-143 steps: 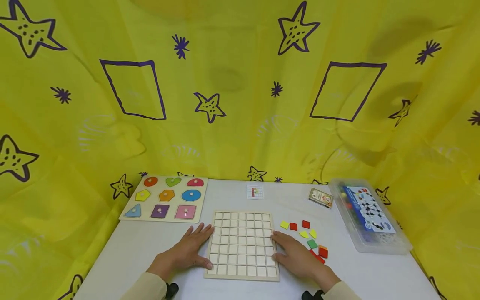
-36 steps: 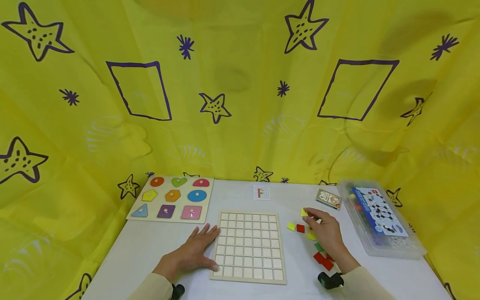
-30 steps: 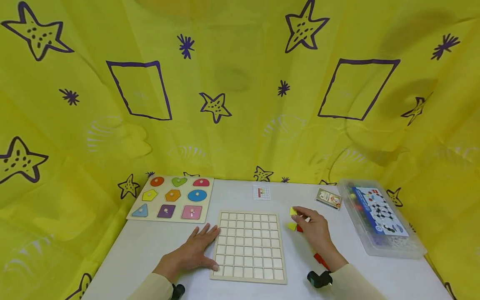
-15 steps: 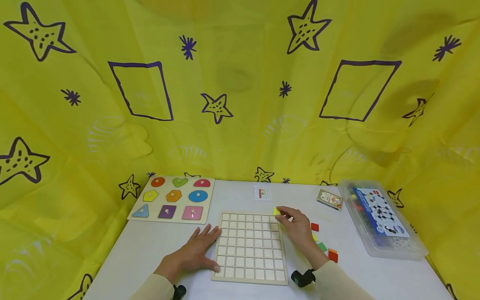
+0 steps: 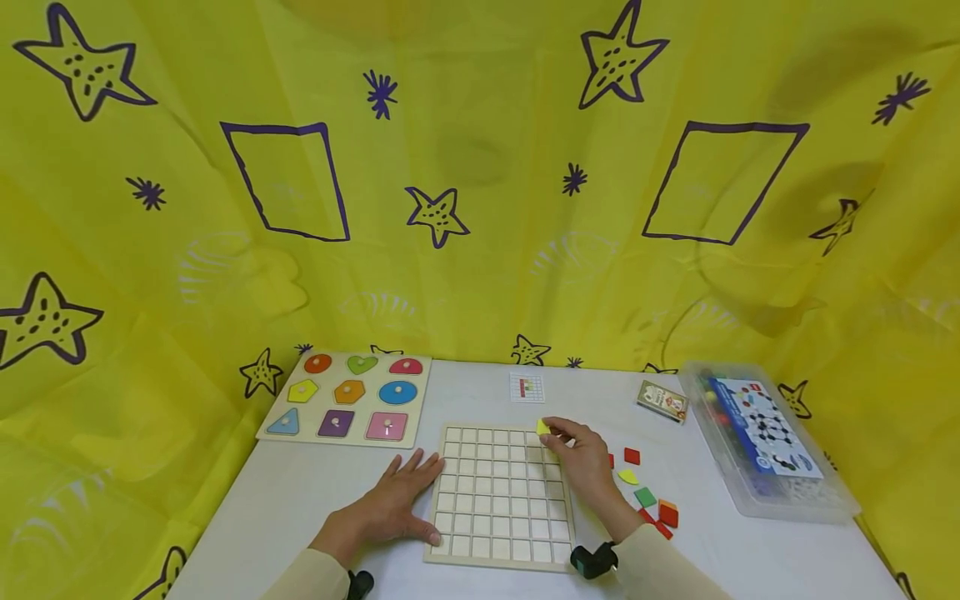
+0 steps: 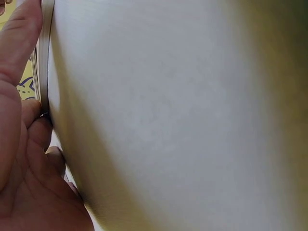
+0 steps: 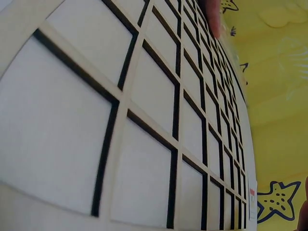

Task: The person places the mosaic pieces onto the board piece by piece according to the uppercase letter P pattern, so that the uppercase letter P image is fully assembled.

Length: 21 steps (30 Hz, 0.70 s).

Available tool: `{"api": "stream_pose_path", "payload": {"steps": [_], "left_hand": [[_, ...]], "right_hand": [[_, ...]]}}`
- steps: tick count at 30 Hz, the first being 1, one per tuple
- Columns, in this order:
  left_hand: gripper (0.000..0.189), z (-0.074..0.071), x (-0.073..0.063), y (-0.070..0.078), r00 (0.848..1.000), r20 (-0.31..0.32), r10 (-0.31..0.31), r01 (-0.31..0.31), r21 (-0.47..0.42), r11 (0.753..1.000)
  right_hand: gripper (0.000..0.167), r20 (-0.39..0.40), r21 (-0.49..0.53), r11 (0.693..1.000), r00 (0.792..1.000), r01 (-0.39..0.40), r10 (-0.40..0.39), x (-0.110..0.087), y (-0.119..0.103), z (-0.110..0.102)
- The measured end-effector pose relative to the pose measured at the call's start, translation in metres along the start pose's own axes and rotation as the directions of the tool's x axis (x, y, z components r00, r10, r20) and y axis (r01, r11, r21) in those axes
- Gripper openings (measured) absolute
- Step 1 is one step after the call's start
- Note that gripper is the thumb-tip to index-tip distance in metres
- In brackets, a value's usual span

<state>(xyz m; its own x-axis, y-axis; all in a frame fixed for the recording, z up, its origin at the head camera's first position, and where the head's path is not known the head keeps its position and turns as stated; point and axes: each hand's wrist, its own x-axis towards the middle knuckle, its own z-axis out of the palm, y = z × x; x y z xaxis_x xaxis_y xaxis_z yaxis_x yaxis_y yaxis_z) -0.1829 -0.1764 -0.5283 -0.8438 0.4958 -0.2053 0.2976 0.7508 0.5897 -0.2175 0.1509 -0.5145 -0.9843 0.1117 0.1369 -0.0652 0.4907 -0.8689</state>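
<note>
Grid [image 5: 499,503] is lying flat, left hand [image 5: 393,500] resting spread along its nine-o'clock edge, seemingly steadying it; right hand [image 5: 587,467] is pinching a yellow tile [image 5: 542,427] at one o'clock, probably for fine control.

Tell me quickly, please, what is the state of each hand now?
Left hand: open, resting at the left edge of the grid board.
Right hand: pinching a yellow tile near the board's far right corner.

Head view bright and evenly lit, soft shadow at far right of grid board [image 5: 501,485]; left wrist view blurred, pale surface [image 6: 168,96] dimming rightward; right wrist view barrel-distorted.
</note>
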Motion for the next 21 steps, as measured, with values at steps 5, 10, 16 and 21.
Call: {"api": "stream_pose_path", "payload": {"steps": [5,10,16,21], "left_hand": [[0.116,0.0,0.0,0.001,1.0,-0.002,-0.003,0.003,-0.002,1.0],[0.117,0.0,-0.001,0.002,1.0,-0.006,-0.003,0.003,-0.004,1.0],[0.117,-0.001,0.0,0.003,1.0,-0.003,-0.01,0.01,-0.001,1.0],[0.116,0.0,0.0,0.002,1.0,-0.005,-0.01,0.01,-0.001,1.0]], "right_hand": [[0.027,0.015,0.01,1.0,1.0,-0.012,0.012,-0.001,0.0,0.008],[0.026,0.02,0.028,1.0,1.0,-0.009,0.009,0.0,0.0,0.015],[0.025,0.023,0.038,0.999,0.999,-0.034,0.033,0.002,0.002,0.025],[0.025,0.029,0.002,1.0,0.999,-0.028,0.028,0.003,0.004,0.032]]}}
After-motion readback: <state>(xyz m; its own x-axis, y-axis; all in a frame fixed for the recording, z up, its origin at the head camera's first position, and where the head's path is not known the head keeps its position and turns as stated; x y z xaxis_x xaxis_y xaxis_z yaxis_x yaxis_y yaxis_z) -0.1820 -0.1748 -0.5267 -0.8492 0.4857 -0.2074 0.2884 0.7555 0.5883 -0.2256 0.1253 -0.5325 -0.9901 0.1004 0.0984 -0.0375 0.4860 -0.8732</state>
